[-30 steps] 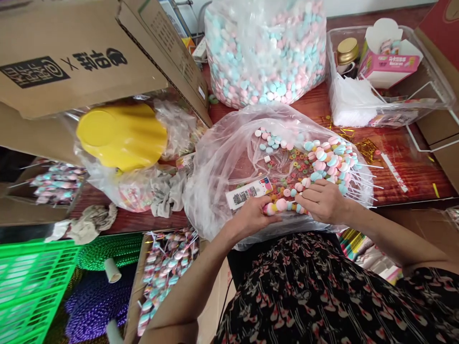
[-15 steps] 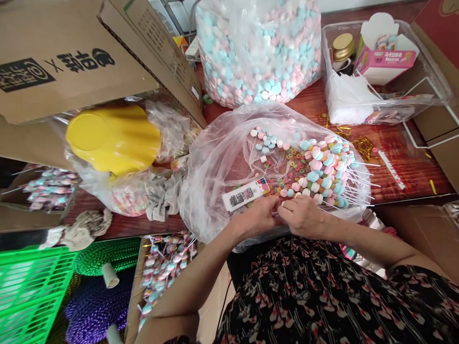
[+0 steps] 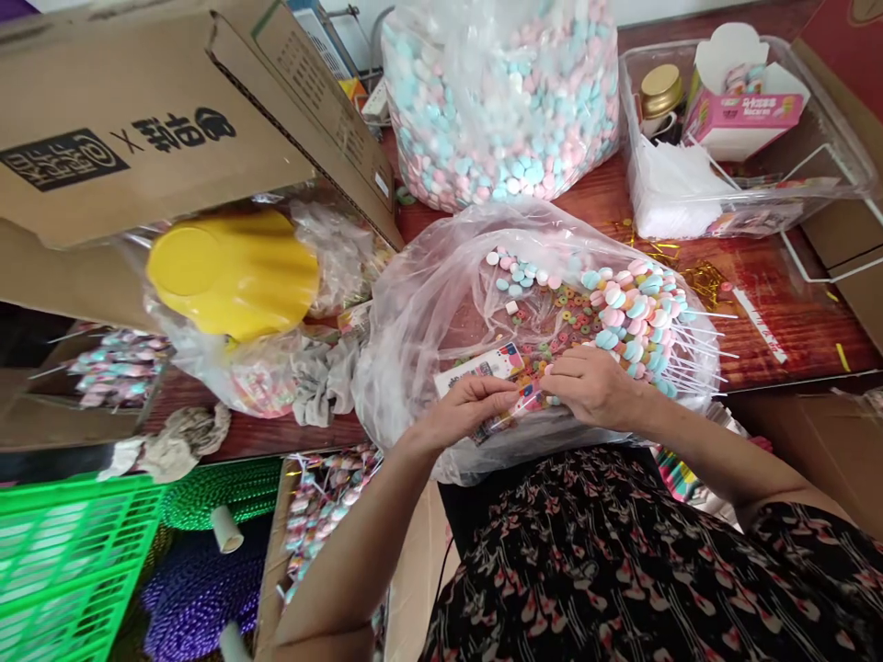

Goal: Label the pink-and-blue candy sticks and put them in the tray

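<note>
My left hand (image 3: 473, 406) pinches a small clear printed wrapper (image 3: 530, 399) over the near side of a spread plastic bag (image 3: 407, 340). At the wrapper's other end, my right hand (image 3: 594, 388) is closed, its fingertips curled inward. What lies inside those fingers is hidden; a bit of pale candy shows below them. Partly under my left hand is a white printed packet (image 3: 475, 363). Just beyond my right hand lies a heap of pastel candy skewers (image 3: 638, 313) with white sticks pointing right. Small ring candies (image 3: 576, 308) and loose round candies (image 3: 522, 271) are scattered on the plastic.
Behind stands a big bag of pastel candies (image 3: 503, 110). At the right back is a clear tub (image 3: 759, 198) holding a pink box (image 3: 759, 115). A yellow container (image 3: 235, 271) and a carton (image 3: 138, 119) stand left. A green basket (image 3: 69, 561) is lower left.
My hands have moved apart and slightly up. The clear printed wrapper now shows between them, and my left hand covers more of the white packet. The view has shifted slightly.
</note>
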Available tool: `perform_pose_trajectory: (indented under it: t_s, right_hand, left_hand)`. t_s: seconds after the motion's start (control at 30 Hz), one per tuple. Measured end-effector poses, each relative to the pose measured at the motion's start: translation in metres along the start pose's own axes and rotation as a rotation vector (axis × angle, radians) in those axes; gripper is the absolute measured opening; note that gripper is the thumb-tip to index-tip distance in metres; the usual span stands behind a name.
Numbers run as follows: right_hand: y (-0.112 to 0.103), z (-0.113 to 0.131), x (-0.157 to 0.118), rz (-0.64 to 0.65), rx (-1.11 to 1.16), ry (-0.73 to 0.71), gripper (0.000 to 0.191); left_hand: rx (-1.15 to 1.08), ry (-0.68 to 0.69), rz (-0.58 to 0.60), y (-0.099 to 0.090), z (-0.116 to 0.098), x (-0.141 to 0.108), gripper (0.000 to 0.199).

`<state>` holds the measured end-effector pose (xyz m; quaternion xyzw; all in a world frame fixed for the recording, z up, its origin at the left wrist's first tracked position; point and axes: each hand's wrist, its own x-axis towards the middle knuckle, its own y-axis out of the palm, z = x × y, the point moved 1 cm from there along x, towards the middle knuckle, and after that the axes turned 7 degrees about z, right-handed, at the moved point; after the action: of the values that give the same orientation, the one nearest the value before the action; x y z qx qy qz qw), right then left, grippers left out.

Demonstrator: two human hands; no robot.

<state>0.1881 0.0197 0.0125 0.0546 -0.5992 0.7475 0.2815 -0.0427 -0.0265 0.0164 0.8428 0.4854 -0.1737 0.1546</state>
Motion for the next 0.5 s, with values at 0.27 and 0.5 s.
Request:
perform_pose_trajectory:
  t_s: [0.27, 0.5]
  right_hand:
    - [0.011, 0.023, 0.021, 0.178, 0.301, 0.160, 0.026]
    - [0.020, 0.025, 0.026, -0.275, 0.632, 0.548, 0.039]
  left_hand:
    - [-0.163, 0.126, -0.290, 0.035, 0.032, 0.008, 0.038]
    - [-0.328, 0.341, -0.776, 0.039, 0.040, 0.016, 0.037]
